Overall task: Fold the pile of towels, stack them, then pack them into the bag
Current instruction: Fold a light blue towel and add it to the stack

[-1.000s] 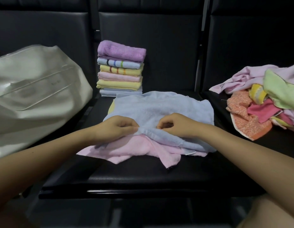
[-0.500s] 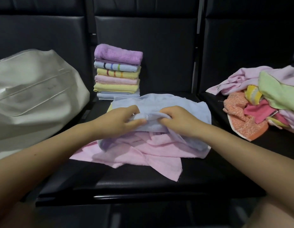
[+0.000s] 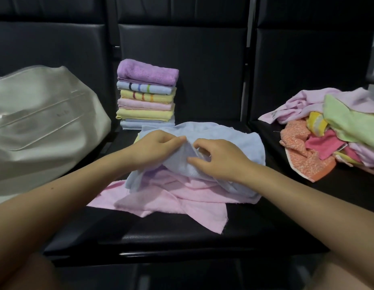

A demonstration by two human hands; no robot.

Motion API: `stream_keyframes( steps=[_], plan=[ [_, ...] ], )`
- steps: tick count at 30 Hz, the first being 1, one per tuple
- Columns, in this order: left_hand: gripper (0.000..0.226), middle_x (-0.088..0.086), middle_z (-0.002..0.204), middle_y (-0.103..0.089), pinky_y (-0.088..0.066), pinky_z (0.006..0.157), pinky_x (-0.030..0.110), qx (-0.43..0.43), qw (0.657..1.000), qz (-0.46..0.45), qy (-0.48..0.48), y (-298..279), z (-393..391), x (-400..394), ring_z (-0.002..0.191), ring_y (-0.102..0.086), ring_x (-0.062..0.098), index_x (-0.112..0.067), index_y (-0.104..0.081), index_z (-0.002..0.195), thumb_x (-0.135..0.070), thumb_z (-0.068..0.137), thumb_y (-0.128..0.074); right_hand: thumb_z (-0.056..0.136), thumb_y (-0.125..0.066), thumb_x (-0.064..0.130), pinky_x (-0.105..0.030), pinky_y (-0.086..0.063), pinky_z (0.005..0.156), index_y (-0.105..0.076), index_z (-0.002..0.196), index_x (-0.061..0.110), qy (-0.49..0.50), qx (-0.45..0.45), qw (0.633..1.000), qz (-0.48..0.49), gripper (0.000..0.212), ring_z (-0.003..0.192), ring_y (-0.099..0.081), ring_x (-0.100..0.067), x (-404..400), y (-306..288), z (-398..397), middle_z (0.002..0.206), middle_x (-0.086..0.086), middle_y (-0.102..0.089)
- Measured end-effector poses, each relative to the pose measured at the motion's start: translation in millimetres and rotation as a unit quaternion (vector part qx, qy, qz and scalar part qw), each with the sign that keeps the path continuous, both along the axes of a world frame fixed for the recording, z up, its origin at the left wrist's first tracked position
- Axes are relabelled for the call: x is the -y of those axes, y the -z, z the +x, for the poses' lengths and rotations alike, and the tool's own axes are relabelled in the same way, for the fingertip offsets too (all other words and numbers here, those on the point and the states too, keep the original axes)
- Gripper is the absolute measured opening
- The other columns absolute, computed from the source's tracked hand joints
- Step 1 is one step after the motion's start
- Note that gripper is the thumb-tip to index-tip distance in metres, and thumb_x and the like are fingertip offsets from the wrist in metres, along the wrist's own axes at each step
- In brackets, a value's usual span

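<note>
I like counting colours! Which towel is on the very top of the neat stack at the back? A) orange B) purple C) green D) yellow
B: the purple towel lies on top of the folded stack, above a blue striped one and a yellow striped one.

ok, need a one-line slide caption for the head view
Both hands, left hand and right hand, pinch a light blue towel lying over a pink towel on the black seat.
</note>
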State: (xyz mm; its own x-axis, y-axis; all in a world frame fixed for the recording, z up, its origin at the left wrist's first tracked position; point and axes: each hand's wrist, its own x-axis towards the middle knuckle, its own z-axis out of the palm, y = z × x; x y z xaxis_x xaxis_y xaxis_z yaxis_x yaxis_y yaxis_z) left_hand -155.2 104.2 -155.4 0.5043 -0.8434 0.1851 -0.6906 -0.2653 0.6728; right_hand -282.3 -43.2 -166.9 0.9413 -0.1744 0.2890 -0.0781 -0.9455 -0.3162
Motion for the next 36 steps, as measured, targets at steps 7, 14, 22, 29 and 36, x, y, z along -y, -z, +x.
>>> stream_keyframes(
  steps=[7,14,22,29,36],
  plan=[
    [0.048,-0.007,0.053,-0.040,-0.028,0.051,0.026,0.146,0.989,0.035,0.006,-8,16,1,0.050,-0.035,0.007,-0.017,-0.040,0.058,-0.041,0.099,-0.047,0.091,-0.039,0.004,-0.042,-0.043,0.072,-0.047,0.066,0.012,0.048,0.027,0.996,0.072,0.027,0.074,-0.050,-0.023,26,-9,13,0.072,-0.005,-0.054],
    [0.054,0.000,0.058,-0.042,-0.032,0.059,0.036,0.150,0.984,-0.001,-0.092,-2,72,-16,0.058,-0.035,0.015,-0.009,-0.043,0.058,-0.047,0.095,-0.053,0.094,-0.043,0.014,-0.033,-0.035,0.057,-0.049,0.065,0.011,0.193,-0.048,0.978,0.062,0.030,0.066,-0.049,-0.023,100,-14,-4,0.066,-0.005,-0.051],
    [0.028,-0.003,0.092,-0.061,-0.034,0.080,0.028,-0.034,0.985,0.007,-0.167,35,62,1,0.089,-0.052,0.014,-0.022,-0.062,0.086,-0.034,0.102,-0.043,0.088,-0.067,0.022,-0.026,-0.036,0.061,-0.061,0.079,0.008,0.177,0.000,0.952,0.251,0.018,0.074,-0.049,-0.014,111,20,-20,0.076,0.000,-0.054],
    [0.026,0.002,0.079,-0.058,-0.039,0.069,0.030,-0.119,0.970,0.005,-0.214,29,63,7,0.078,-0.049,0.017,-0.021,-0.058,0.071,-0.034,0.094,-0.059,0.084,-0.071,0.017,-0.019,-0.037,0.061,-0.060,0.071,0.016,0.212,0.089,0.947,0.224,0.017,0.072,-0.052,-0.011,113,27,-16,0.074,0.006,-0.058],
    [0.017,-0.008,0.083,-0.064,-0.044,0.070,0.025,-0.047,0.954,-0.212,-0.205,-17,47,2,0.080,-0.056,0.009,-0.025,-0.067,0.087,-0.036,0.095,-0.056,0.085,-0.062,0.011,-0.031,-0.048,0.076,-0.062,0.072,0.028,0.203,0.298,0.873,0.328,0.022,0.082,-0.060,-0.015,101,-34,-21,0.078,0.008,-0.063]
  ],
)
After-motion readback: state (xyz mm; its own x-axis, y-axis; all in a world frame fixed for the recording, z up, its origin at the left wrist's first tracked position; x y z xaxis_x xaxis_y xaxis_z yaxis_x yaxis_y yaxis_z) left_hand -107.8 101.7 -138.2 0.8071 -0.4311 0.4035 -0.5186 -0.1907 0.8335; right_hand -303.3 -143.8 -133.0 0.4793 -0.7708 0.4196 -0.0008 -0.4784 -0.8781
